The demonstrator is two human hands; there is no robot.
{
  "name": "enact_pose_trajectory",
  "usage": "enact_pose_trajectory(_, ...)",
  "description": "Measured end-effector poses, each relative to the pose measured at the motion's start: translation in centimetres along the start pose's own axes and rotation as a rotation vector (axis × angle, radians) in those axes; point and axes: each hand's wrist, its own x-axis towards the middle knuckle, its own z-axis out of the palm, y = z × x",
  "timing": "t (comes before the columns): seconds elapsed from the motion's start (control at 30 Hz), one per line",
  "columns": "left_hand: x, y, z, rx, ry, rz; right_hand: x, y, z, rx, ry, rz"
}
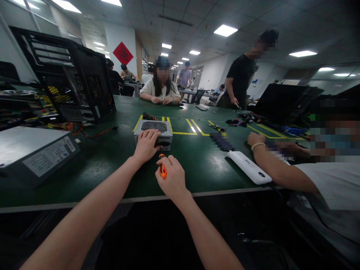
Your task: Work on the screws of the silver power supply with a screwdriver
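A small grey metal power supply unit (166, 129) with a honeycomb grille on top stands on the green table. My left hand (146, 145) lies over its near left side, fingers on the top edge and thumb down by the front face, gripping it. Dark cables (149, 116) come out behind the unit. Just in front of it, my right hand (172, 175) is closed around an orange and black screwdriver (162, 170). The screwdriver points toward the unit's front; its shaft and tip cannot be made out.
A larger power supply (47, 148) and an open black computer case (75, 78) stand left. To the right lie a white power bank-like device (249, 167), a tool (216, 128) and cables (244, 118). A co-worker's arm (277, 165) rests at the right; another person (160, 88) sits opposite.
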Motion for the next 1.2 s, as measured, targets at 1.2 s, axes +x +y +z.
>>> enact_pose_trajectory(1.2, 0.02, 0.07, 0.15, 0.027, 0.011, 0.003, -0.04, -0.14, -0.06, 0.124, -0.015, 0.088)
